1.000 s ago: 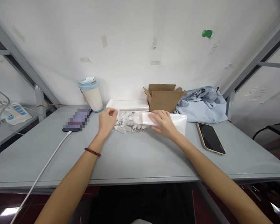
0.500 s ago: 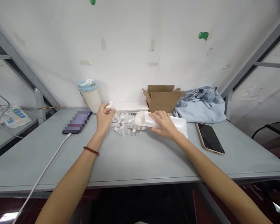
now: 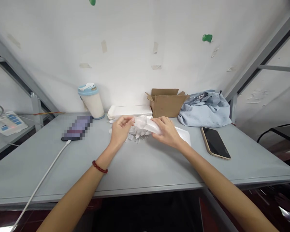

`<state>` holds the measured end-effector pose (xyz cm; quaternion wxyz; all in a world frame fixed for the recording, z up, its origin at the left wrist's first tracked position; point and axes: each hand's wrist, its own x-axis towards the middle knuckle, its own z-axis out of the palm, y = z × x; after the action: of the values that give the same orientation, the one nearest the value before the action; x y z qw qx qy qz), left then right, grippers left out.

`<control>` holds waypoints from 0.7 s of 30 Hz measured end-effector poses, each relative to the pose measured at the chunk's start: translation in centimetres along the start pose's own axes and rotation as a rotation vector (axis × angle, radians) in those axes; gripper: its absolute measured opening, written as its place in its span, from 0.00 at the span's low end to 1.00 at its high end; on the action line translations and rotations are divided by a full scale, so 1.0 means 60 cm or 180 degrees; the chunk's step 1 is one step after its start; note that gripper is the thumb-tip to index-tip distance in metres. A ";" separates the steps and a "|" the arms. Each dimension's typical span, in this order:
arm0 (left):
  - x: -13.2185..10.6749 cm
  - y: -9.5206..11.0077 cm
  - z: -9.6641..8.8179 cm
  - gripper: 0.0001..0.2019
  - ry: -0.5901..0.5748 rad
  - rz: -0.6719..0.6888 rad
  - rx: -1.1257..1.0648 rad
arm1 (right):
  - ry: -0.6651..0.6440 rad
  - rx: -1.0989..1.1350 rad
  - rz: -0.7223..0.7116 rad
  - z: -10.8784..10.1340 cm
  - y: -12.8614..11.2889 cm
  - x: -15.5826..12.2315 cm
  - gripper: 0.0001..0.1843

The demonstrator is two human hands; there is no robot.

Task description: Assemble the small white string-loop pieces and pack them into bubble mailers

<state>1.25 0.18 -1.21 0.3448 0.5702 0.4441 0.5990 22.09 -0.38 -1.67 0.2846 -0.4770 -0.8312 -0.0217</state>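
Power strip (image 3: 11,123): lay at the far left, on a surface beyond the frame post (image 3: 36,109).
White cable (image 3: 43,175): ran from the near edge up to the blurred phone.
Blurred phone (image 3: 77,128): lay on the grey tabletop (image 3: 145,167), near the cup.
Cup (image 3: 91,101): stood by the wall (image 3: 125,64), cream with a light blue lid.
Bracelet (image 3: 100,167): dark red, circled the left wrist.
Left hand (image 3: 121,130): its thumb and fingers were curled narrowly together beside the bag's left end; whether they pinched anything could not be told.
White stack (image 3: 130,110): lay flat behind the left hand, against the wall.
Small white pieces (image 3: 141,134): sat heaped, some with loops, below the bag and partly hidden by the left hand.
White bag (image 3: 145,124): lay between the two hands, above the pieces, one end toward the left hand.
Right hand (image 3: 168,130): was closed over the bag, holding it.
Cardboard box (image 3: 168,104): stood open behind the right hand.
White sheet (image 3: 185,135): lay partly under the right hand.
Blue cloth (image 3: 205,109): was bunched beside the box.
Dark phone (image 3: 216,142): lay screen up in front of the cloth.
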 end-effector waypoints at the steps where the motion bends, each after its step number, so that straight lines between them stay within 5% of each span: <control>1: -0.003 0.000 0.002 0.11 -0.0168 0.0062 0.0197 | 0.0018 0.0016 0.0011 -0.001 -0.001 0.000 0.28; 7: 0.005 0.001 -0.020 0.11 -0.0062 0.0427 0.1450 | 0.0196 0.0080 0.0156 -0.002 0.009 0.003 0.27; 13: 0.015 -0.022 -0.036 0.13 -0.0959 0.0462 0.2622 | 0.0311 -0.0015 0.0223 0.000 0.031 0.005 0.27; 21: 0.026 -0.014 -0.046 0.07 -0.0431 -0.0054 0.1752 | 0.0241 -0.0292 0.0160 -0.002 0.035 0.004 0.28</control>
<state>-1.74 1.52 -1.26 0.2110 0.6774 0.5707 0.4135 23.71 0.94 -1.94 0.2941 -0.5092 -0.8058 -0.0707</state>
